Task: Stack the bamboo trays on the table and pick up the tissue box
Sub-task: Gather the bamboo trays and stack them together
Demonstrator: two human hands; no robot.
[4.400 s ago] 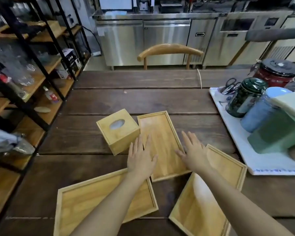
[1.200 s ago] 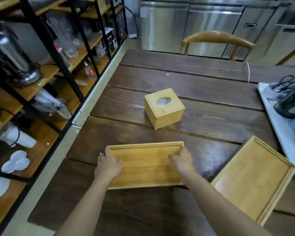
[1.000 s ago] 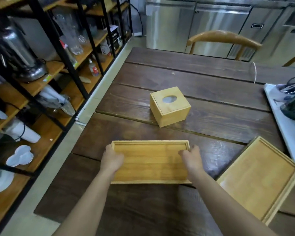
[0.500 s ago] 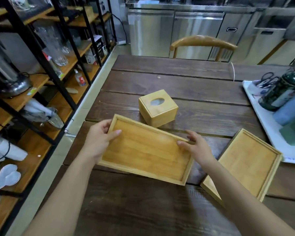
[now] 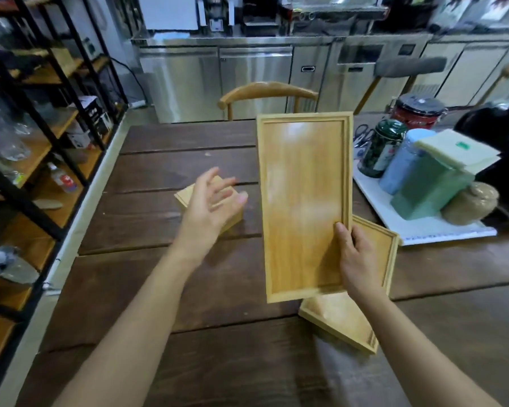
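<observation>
My right hand (image 5: 353, 259) grips the right rim of a long bamboo tray (image 5: 301, 201), held lifted off the table with its long side pointing away from me. Beneath it, a second bamboo tray (image 5: 344, 321) lies flat on the dark wooden table (image 5: 165, 289), partly hidden by the raised one. My left hand (image 5: 209, 207) hovers empty, fingers spread, over the square bamboo tissue box (image 5: 185, 195), which it mostly covers.
A white mat (image 5: 417, 230) on the right carries jars, a green canister (image 5: 423, 192) and a blue bottle. A wooden chair (image 5: 265, 92) stands at the far edge. Black metal shelving (image 5: 41, 127) runs along the left; steel cabinets line the back.
My left hand has let go of the tray and moved over the tissue box. My right hand has raised the tray, turned it lengthwise and carried it right, above the other tray.
</observation>
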